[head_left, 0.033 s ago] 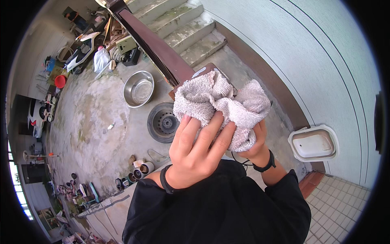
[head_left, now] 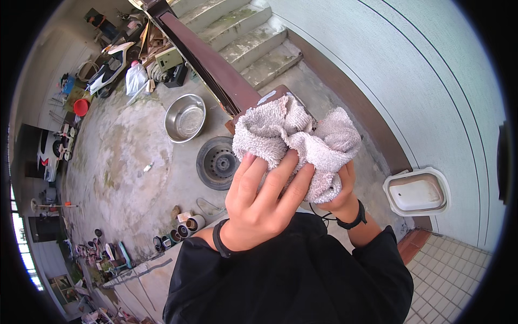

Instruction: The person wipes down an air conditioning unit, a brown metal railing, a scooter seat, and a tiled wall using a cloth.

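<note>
Location: the light grey terry towel (head_left: 302,146) is bunched in front of the person's torso, overlapping in view the near end of the maroon rail (head_left: 232,86). Contact between towel and rail cannot be determined.

Hand state: the left hand (head_left: 261,208) lies palm-down, fingers spread, with the fingertips pressed into the near edge of the towel. The right hand (head_left: 343,189) grips the towel's right near corner from the side, partly covered by it.

Handling: expect a soft, light, limp load with good grip from the looped pile and no breakage risk. If wet, weight will increase; dampness cannot be confirmed. Take hold at the thick folds on either side, gathering loose edges inward.

Containers: the steel basin (head_left: 185,119) stands on the concrete floor (head_left: 124,146), its bottom visible; water cannot be confirmed. The white tub (head_left: 415,195), beside the wall's lower edge, shows brownish staining inside. Contents of the red basin (head_left: 81,107) cannot be determined.
</note>
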Tool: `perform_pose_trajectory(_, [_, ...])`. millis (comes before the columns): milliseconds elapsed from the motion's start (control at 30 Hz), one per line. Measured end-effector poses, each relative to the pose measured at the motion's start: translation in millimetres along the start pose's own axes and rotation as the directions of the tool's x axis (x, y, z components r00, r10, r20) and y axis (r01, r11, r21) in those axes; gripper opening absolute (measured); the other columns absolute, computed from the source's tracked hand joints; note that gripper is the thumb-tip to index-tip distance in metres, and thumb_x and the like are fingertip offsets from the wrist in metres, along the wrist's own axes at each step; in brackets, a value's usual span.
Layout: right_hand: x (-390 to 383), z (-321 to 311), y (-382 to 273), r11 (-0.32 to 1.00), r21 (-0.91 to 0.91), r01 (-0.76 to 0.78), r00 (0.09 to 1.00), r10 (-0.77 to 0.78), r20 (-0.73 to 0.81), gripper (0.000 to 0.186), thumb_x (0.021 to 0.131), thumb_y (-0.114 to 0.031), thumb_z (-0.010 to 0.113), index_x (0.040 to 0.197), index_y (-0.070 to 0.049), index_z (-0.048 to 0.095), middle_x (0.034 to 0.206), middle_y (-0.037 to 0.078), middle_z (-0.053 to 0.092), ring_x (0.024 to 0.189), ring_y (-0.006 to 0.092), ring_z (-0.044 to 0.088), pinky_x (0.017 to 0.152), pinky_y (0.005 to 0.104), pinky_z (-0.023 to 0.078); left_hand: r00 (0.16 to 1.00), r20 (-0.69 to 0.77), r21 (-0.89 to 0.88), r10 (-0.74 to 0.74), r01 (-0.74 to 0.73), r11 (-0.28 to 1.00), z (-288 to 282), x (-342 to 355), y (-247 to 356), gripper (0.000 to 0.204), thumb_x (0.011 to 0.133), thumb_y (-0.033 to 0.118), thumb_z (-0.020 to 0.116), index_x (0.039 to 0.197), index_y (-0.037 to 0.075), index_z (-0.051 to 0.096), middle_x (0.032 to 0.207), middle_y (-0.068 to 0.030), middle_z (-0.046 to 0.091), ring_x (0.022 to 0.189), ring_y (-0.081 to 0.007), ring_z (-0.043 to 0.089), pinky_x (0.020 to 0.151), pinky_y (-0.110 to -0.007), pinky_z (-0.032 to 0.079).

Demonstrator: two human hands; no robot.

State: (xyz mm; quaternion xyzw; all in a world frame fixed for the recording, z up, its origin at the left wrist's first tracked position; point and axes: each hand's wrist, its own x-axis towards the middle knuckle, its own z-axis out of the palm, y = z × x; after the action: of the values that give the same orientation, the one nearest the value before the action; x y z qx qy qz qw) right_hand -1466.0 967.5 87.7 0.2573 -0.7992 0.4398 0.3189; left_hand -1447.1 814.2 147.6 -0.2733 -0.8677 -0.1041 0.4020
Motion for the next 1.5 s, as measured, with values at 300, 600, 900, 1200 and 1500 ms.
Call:
perform_pose_trajectory(300, [6.9, 9.5, -24.0, 0.99, -0.018, 0.139, 0.989, -0.138, 0.058, 0.043, 0.075, -0.035, 0.063, 0.104, -0.004, 0.062, 0.116, 0.012, 0.053, 0.122, 0.041, 0.037, 0.107, 0.0545, 0.014, 0.997, 0.019, -0.195, -0.075, 0.078, 0.978, -16.6, -23.9, -15.6, 0.032, 0.053, 0.008, 0.065, 0.084, 0.003, 0.059, 0.082, -0.0091, 0.058, 0.072, -0.0313, 0.058, 0.061, -0.036, 0.05])
perform_pose_trajectory(600, [2.4, 2.0, -2.6, 0.99, -0.052, 0.128, 0.992, -0.127, 0.029, 0.044, 0.076, -0.042, 0.063, 0.103, -0.006, 0.064, 0.115, 0.015, 0.055, 0.12, 0.0424, 0.04, 0.104, 0.0572, 0.019, 0.998, -0.062, -0.146, -0.001, -0.008, 0.989, -4.9, -16.7, -7.9, 0.029, 0.057, 0.01, 0.065, 0.085, 0.01, 0.065, 0.09, -0.0067, 0.06, 0.082, -0.0258, 0.057, 0.069, -0.036, 0.05])
perform_pose_trajectory(900, [-1.8, -19.0, 20.3, 0.998, -0.068, 0.014, 0.998, -0.018, -0.066, 0.04, 0.077, -0.035, 0.064, 0.105, -0.007, 0.062, 0.118, 0.015, 0.053, 0.117, 0.0399, 0.042, 0.1, 0.0546, 0.029, 0.994, -0.084, -0.184, 0.067, -0.081, 0.979, 4.9, 11.5, -0.8, 0.026, 0.056, 0.016, 0.066, 0.082, 0.015, 0.067, 0.081, 0.0015, 0.06, 0.078, -0.0186, 0.049, 0.063, -0.028, 0.043])
perform_pose_trajectory(1200, [22.5, -22.5, 34.4, 0.974, 0.225, 0.011, 0.979, -0.057, 0.198, 0.04, 0.077, -0.031, 0.065, 0.108, -0.007, 0.058, 0.119, 0.014, 0.051, 0.115, 0.0348, 0.044, 0.098, 0.0494, 0.034, 0.989, -0.113, -0.27, -0.095, 0.061, 0.961, -1.6, -5.8, 16.3, 0.018, 0.063, 0.015, 0.061, 0.08, 0.012, 0.064, 0.083, 0.0001, 0.056, 0.082, -0.0185, 0.052, 0.075, -0.031, 0.049])
perform_pose_trajectory(1500, [31.4, -15.3, 54.8, 0.862, 0.506, -0.044, 0.812, -0.264, 0.52, 0.049, 0.08, -0.027, 0.063, 0.121, -0.007, 0.046, 0.125, 0.01, 0.047, 0.117, 0.0242, 0.044, 0.098, 0.0384, 0.036, 0.929, -0.267, 0.104, -0.255, 0.291, 0.951, 22.2, -28.8, 62.7, 0.027, 0.052, 0.009, 0.066, 0.079, 0.009, 0.063, 0.082, -0.0052, 0.056, 0.077, -0.0267, 0.056, 0.063, -0.034, 0.049])
